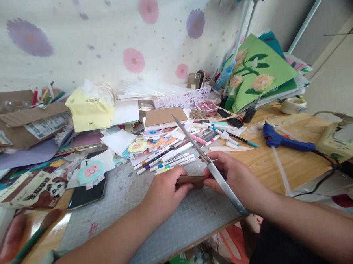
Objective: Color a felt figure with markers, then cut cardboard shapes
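Note:
My left hand (164, 189) is closed on the left end of a small brown cardboard piece (191, 181), pinched between thumb and fingers. My right hand (238, 178) is closed around a metal utility knife (223, 184) with its long blade pointing up and away to the left. Fingertips of that hand also touch the right end of the cardboard. Both hands are just above a worn grey cutting mat (198, 217). Part of the cardboard is hidden by the fingers and the knife.
Several markers (172, 161) lie heaped beyond my hands. On the right is a blue glue gun (286, 139) beside a power strip (336, 139). A dark phone-like slab (88, 195) and a long brush (25, 244) lie at left. Behind stands a cardboard box (31, 124).

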Motion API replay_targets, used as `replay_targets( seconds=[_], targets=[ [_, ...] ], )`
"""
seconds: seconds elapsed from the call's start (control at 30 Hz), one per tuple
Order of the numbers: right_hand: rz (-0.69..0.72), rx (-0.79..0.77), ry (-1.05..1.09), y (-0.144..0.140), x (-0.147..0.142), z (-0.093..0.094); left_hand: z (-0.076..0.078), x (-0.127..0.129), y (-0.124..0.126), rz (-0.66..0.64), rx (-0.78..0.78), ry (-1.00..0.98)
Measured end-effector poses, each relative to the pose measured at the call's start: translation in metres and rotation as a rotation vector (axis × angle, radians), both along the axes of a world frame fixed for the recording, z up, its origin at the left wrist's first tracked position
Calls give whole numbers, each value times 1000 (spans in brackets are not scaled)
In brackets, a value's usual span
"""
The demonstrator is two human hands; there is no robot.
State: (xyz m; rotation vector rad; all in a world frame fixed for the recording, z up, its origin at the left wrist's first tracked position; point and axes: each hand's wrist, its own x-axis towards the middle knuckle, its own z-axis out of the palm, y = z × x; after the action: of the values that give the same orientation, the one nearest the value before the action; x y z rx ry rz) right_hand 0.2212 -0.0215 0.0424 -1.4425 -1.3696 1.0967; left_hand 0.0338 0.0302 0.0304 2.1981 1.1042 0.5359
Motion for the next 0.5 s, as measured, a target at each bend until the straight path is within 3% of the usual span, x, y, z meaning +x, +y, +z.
replay_targets(
  seconds=[0.17,0.5],
  targets=[
    [-20,-13,5,-1,0,-11,6,-3,4,-81,34,88],
    [-36,-30,21,-3,-2,-8,10,-8,10,-163,122,254]
  ],
)
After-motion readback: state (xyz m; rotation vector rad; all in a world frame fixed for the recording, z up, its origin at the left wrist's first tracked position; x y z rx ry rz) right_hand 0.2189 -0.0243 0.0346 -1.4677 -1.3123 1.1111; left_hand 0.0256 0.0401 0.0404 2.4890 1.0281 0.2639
